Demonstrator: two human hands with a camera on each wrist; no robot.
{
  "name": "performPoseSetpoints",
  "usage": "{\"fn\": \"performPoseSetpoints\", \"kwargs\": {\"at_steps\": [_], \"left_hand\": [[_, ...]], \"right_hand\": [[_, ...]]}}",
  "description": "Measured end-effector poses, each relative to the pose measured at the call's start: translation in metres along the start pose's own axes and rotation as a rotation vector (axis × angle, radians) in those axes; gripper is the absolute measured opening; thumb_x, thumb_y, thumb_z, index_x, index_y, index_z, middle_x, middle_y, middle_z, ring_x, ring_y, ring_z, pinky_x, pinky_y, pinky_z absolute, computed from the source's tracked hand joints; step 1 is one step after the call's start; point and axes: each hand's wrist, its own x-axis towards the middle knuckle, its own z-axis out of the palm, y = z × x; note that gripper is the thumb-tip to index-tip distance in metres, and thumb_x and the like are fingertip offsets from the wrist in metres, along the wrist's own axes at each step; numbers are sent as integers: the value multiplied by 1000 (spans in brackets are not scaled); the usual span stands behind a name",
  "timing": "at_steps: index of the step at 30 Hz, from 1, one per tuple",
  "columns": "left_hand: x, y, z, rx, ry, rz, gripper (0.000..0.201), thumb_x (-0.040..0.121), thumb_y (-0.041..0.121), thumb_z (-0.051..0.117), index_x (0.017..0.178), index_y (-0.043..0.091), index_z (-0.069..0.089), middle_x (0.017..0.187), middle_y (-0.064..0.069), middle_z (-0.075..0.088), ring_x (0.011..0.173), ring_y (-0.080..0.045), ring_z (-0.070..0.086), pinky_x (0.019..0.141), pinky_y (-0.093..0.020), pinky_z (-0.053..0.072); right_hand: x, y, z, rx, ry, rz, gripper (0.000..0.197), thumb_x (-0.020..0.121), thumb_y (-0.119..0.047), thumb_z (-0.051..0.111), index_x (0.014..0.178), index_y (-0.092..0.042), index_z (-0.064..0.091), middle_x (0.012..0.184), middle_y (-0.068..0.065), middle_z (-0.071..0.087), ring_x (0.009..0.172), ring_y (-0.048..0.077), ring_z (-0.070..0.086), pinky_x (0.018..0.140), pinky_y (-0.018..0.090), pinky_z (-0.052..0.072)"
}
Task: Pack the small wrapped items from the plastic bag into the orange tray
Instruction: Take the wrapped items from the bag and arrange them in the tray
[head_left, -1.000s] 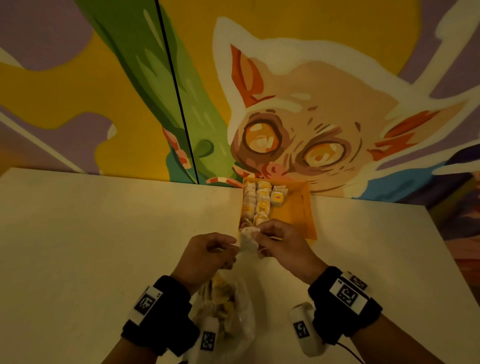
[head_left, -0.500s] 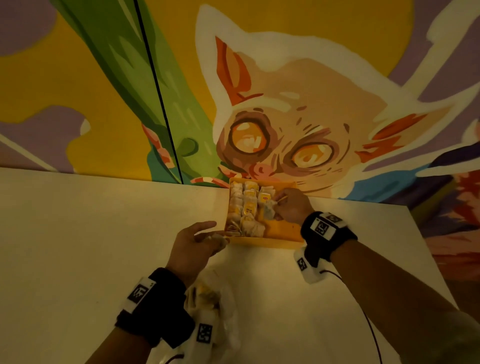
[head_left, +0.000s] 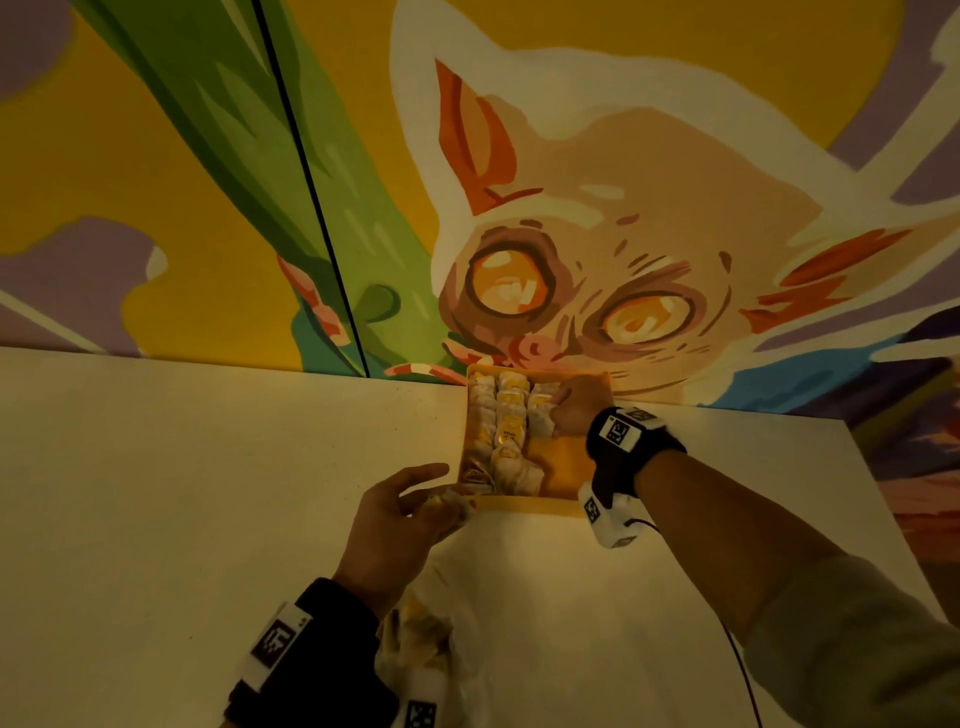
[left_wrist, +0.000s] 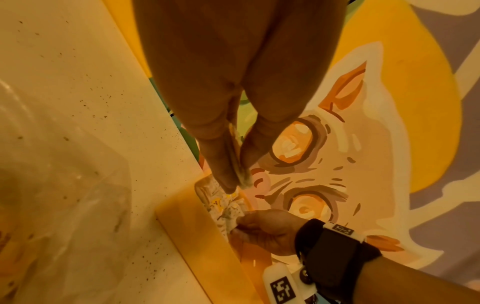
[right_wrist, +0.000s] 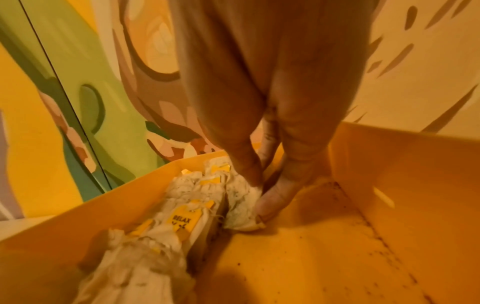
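Orange plastic walls frame the orange tray (head_left: 524, 503), which sits on the pale table (head_left: 156, 493) right against the painted cat mural (head_left: 649, 234). Along its left side stand rows of small wrapped items (head_left: 506, 431), pale crinkled bundles with yellow tags, one tag reading RELAX in the right wrist view. The right part of the tray floor lies bare and speckled with dark crumbs.

Your right hand (head_left: 574, 413) reaches into the far part of the tray, and its fingers (right_wrist: 275, 197) and thumb pinch one wrapped item (right_wrist: 241, 203) that sits on the tray floor, pressed up against the row next to it.

Your left hand (head_left: 395, 519) hovers at the tray's near left corner, just beside the rim. Its thumb and fingers (left_wrist: 221, 164) pinch another wrapped piece (left_wrist: 240, 162), seen edge-on as a thin sliver between them in the left wrist view; the index finger stretches out toward the tray.

The clear plastic bag (head_left: 415, 644) lies on the table under your left wrist, crumpled, with more yellow-tagged items showing dimly through it.
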Motion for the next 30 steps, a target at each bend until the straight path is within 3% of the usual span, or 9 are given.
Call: {"fn": "performPoseSetpoints", "kwargs": {"at_steps": [4, 6, 10, 13, 16, 19, 23, 27, 30], "left_hand": [[-1, 0, 3, 36, -36, 7, 37, 82, -6, 68, 112, 15, 63, 94, -12, 76, 92, -25, 72, 81, -33, 59], [-3, 1, 3, 52, -58, 11, 39, 81, -6, 69, 111, 17, 63, 94, -10, 76, 93, -23, 72, 81, -32, 59], [-8, 0, 1, 54, -81, 22, 46, 81, -4, 71, 119, 18, 60, 101, -6, 75, 96, -18, 72, 81, -31, 59], [-13, 2, 1, 19, -93, 23, 51, 78, -9, 71, 120, 16, 59, 102, -7, 75, 96, -18, 72, 80, -30, 59], [-18, 5, 2, 15, -112, 28, 54, 77, -10, 71, 122, 17, 58, 103, -7, 75, 99, -21, 71, 85, -38, 58], [-21, 6, 0, 43, -109, 44, 59, 77, -13, 70, 123, 20, 57, 104, -8, 75, 100, -24, 70, 90, -46, 55], [-27, 8, -2, 93, -119, 68, 65, 78, -11, 71, 127, 27, 54, 104, -3, 75, 95, -22, 72, 84, -40, 59], [-31, 10, -4, 130, -179, 78, 70, 78, -12, 71, 127, 33, 49, 107, -3, 74, 97, -23, 71, 84, -37, 58], [-34, 11, -5, 137, -158, 83, 59, 76, -8, 73, 123, 24, 56, 103, -6, 75, 96, -23, 72, 83, -40, 59]], "right_hand": [[-2, 0, -2, -12, -19, -8, 28, 82, -10, 66, 109, -3, 68, 119, 16, 66, 114, 31, 60, 101, 40, 46], [-10, -2, -3, 5, 2, -17, 14, 82, -5, 62, 95, -3, 67, 113, 18, 68, 107, 32, 63, 92, 36, 50], [-31, -1, -5, 96, 171, -48, 11, 84, -7, 61, 94, -9, 59, 114, 14, 63, 105, 29, 58, 79, 30, 44], [-58, -8, 0, 282, 297, -168, 12, 85, -7, 62, 93, -16, 59, 101, 4, 64, 97, 22, 61, 69, 22, 44], [-108, -24, 9, 416, 89, -375, 10, 89, -13, 64, 90, -23, 64, 90, -8, 65, 87, 12, 63, 67, 15, 48], [-152, -29, 22, 406, -164, -521, 4, 90, -26, 66, 93, -27, 68, 91, -13, 67, 89, 7, 64, 79, 24, 54], [-178, -25, 35, 377, -162, -550, 19, 85, -36, 70, 103, -29, 70, 98, -12, 64, 94, 6, 61, 79, 27, 57], [-191, -24, 36, 529, -149, -484, 8, 83, -22, 75, 89, -26, 71, 93, -6, 66, 80, 16, 67, 71, 37, 61], [-196, -21, 36, 687, -171, -408, 7, 81, -17, 77, 85, -18, 71, 95, 3, 69, 77, 22, 71, 71, 40, 61]]}}
